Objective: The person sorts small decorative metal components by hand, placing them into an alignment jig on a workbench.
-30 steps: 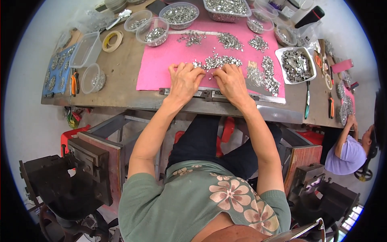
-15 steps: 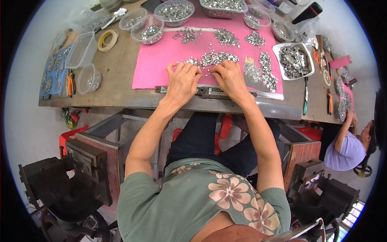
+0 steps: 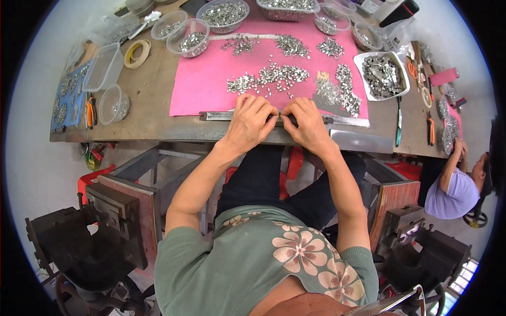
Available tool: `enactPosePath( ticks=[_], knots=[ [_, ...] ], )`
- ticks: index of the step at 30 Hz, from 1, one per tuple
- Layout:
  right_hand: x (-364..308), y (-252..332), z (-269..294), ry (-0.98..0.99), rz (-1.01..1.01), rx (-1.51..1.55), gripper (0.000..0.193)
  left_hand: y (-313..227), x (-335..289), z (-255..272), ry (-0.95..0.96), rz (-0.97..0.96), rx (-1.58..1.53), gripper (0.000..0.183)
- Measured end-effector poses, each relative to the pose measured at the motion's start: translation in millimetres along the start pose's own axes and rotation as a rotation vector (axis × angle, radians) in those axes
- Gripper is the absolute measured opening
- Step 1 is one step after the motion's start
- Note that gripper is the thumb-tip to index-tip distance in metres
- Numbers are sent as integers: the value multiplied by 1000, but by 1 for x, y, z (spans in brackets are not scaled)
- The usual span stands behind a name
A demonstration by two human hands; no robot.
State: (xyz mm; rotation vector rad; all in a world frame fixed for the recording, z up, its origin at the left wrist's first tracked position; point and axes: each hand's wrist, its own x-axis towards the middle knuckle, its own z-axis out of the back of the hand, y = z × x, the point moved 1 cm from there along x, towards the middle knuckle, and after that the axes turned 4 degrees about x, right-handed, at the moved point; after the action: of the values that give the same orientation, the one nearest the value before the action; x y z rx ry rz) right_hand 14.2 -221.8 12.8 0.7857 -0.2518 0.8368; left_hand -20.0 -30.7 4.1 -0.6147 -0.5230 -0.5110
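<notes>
My left hand (image 3: 250,120) and my right hand (image 3: 307,125) meet at the front edge of the table. The thumb and fingers of each are pinched together, and the fingertips almost touch. Any small piece between them is too small to make out. Beneath both hands lies a long metal bar with graduated marks (image 3: 219,116), like a caliper, its middle hidden by my fingers. Just beyond them, a loose pile of small shiny metal pieces (image 3: 284,73) is spread over a pink ribbed mat (image 3: 200,79). Thin silver pins (image 3: 328,92) lie right of that pile.
Clear tubs (image 3: 224,15) of metal pieces line the back. A white dish (image 3: 380,76) of darker pieces stands right, near a green-handled tool (image 3: 399,124) and orange-handled pliers (image 3: 431,129). Tape (image 3: 137,54) and a small tub (image 3: 114,104) sit left. A co-worker (image 3: 453,192) sits far right.
Both hands have drawn back from the loose pile toward me and closer together, now over the metal bar. The view has shifted slightly.
</notes>
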Motion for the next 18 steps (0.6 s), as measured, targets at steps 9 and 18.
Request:
enactPosePath(
  ticks=[9, 18],
  knots=[
    [0, 3, 2, 13, 128, -97, 15, 16, -4, 9, -67, 96, 44, 10],
    [35, -15, -31, -102, -47, -227, 6, 46, 16, 5, -3, 185, 257, 10]
  ],
)
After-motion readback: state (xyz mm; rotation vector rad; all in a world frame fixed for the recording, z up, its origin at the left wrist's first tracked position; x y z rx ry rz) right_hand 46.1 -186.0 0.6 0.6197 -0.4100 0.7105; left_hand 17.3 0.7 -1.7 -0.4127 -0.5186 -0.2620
